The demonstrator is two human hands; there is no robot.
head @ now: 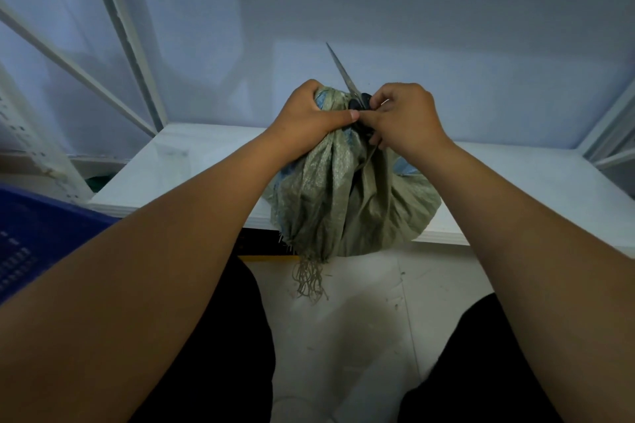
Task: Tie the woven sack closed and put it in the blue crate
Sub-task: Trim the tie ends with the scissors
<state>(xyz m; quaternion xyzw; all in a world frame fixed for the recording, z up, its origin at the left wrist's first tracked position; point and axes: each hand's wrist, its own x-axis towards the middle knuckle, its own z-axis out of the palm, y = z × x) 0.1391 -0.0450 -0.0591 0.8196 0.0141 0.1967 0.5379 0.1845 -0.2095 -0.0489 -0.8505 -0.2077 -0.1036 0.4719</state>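
A green woven sack (347,203) sits on the front edge of a white table (192,161), its frayed threads hanging over the edge. My left hand (309,113) grips the sack's bunched neck at the top. My right hand (402,117) is curled around the black handles of a pair of scissors (345,75), whose blades point up and away, right beside the neck. A corner of the blue crate (37,233) shows at the lower left, beside the table. Any tie around the neck is hidden under my hands.
White walls and slanted white frame bars (127,31) enclose the table at the back and left. Another frame bar (608,134) stands at the right. Below the table edge are a pale floor (360,336) and my dark-clothed legs.
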